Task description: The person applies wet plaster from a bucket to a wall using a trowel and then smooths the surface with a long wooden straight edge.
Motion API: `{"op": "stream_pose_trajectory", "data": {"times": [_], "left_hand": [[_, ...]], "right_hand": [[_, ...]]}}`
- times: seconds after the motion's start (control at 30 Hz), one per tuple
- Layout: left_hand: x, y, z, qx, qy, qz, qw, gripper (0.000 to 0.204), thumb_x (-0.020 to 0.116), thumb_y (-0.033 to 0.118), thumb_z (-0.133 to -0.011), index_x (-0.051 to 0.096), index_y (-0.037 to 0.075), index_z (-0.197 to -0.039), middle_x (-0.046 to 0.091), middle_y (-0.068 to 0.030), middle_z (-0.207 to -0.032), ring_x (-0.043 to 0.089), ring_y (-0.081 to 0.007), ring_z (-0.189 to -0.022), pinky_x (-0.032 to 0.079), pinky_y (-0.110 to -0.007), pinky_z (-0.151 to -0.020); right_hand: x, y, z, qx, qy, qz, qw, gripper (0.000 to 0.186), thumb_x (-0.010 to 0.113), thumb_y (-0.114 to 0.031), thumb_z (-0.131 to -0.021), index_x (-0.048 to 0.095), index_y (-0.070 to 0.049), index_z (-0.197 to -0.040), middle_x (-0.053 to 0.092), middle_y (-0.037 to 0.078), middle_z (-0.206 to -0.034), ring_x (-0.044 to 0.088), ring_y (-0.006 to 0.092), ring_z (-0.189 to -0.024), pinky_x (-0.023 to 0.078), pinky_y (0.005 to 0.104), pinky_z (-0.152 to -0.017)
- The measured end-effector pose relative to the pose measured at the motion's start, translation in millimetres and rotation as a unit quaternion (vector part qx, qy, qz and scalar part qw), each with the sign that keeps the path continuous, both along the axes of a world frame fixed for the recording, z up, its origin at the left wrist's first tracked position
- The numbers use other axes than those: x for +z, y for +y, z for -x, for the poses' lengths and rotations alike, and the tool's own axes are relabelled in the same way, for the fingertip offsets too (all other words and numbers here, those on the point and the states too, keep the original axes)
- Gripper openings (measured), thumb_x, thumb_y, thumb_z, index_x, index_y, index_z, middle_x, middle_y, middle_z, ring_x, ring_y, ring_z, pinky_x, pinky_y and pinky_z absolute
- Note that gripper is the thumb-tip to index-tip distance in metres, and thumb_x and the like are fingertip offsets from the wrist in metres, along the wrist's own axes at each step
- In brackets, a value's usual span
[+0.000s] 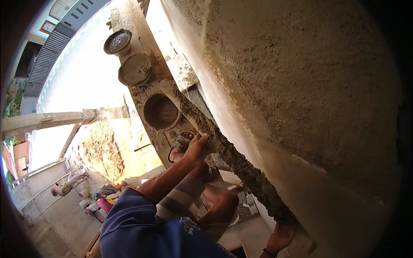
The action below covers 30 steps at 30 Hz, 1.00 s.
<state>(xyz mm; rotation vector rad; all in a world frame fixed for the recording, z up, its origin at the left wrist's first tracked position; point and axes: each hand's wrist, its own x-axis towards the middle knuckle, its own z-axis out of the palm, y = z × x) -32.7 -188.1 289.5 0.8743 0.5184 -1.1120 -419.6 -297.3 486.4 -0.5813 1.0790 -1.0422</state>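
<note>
A long straightedge board [173, 92] slants from the planks down to the lower right, its edge loaded with wet, dark mortar [241, 161]. My left hand [197, 148] is closed on the board around its middle. Near the lower end, my right hand [279, 238], with a dark band at the wrist, grips the same board; its fingers are partly hidden. To the right of the board rises a wall [301, 94] with rough, damp-looking plaster. Beside the board's upper part stands a mostly emptied round basin [161, 112] with mortar residue.
Two mortar-filled buckets [134, 70] [117, 41] stand farther along the raised plank walkway [146, 38]. My sandalled foot [178, 146] rests on it. Far below at left are two people [71, 182] [107, 195], a ladder [41, 202] and a wooden beam [47, 120].
</note>
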Motion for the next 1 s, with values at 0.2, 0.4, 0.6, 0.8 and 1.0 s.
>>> {"op": "stream_pose_trajectory", "data": {"times": [0.2, 0.4, 0.6, 0.8, 1.0], "left_hand": [[33.4, 30.9, 6.4, 0.074, 0.038, 0.072, 0.994, 0.026, 0.041, 0.023, -0.098, 0.048, 0.005, -0.115, 0.059, -0.0092, -0.108, 0.059, -0.0226, -0.101, 0.049, -0.041, -0.085], [53.3, 47.9, -4.3, 0.107, 0.089, 0.119, 0.983, 0.037, 0.035, 0.03, -0.099, 0.047, 0.003, -0.122, 0.057, -0.0135, -0.119, 0.054, -0.0279, -0.111, 0.04, -0.044, -0.098], [61.3, 62.0, -25.5, 0.164, 0.116, 0.132, 0.971, 0.04, 0.032, 0.032, -0.1, 0.046, 0.006, -0.127, 0.052, -0.0121, -0.129, 0.047, -0.0286, -0.12, 0.031, -0.046, -0.104], [3.3, 74.0, -61.7, 0.35, 0.208, 0.212, 0.888, 0.045, 0.026, 0.036, -0.1, 0.047, 0.006, -0.126, 0.053, -0.0122, -0.128, 0.045, -0.0307, -0.122, 0.027, -0.048, -0.109], [35.6, 84.2, -99.6, 0.524, 0.164, 0.186, 0.815, 0.071, 0.018, 0.06, -0.093, 0.039, 0.008, -0.137, 0.043, -0.0133, -0.138, 0.038, -0.0346, -0.127, 0.027, -0.054, -0.108]], "right_hand": [[75.3, -31.4, 41.2, 0.132, -0.026, 0.061, 0.989, 0.051, 0.049, -0.025, -0.091, 0.039, 0.002, -0.133, 0.045, 0.017, -0.135, 0.048, 0.0329, -0.118, 0.041, 0.0466, -0.099], [121.8, -73.1, 52.5, 0.241, 0.083, 0.216, 0.943, 0.066, 0.055, -0.033, -0.086, 0.032, 0.001, -0.139, 0.041, 0.013, -0.139, 0.041, 0.036, -0.126, 0.034, 0.0467, -0.106], [206.9, -36.0, -113.3, 0.248, -0.001, 0.251, 0.936, 0.054, 0.057, -0.018, -0.087, 0.037, 0.003, -0.133, 0.043, 0.014, -0.136, 0.045, 0.0263, -0.119, 0.038, 0.0407, -0.1], [194.5, -26.5, -226.6, 0.347, 0.11, 0.359, 0.859, 0.053, 0.055, -0.012, -0.077, 0.04, 0.003, -0.126, 0.048, 0.015, -0.124, 0.046, 0.0268, -0.116, 0.036, 0.0406, -0.103], [168.3, 65.9, -382.8, 0.469, 0.121, 0.427, 0.763, 0.065, 0.058, -0.003, -0.065, 0.031, 0.003, -0.125, 0.047, 0.018, -0.119, 0.046, 0.0315, -0.115, 0.037, 0.0471, -0.102]]}}
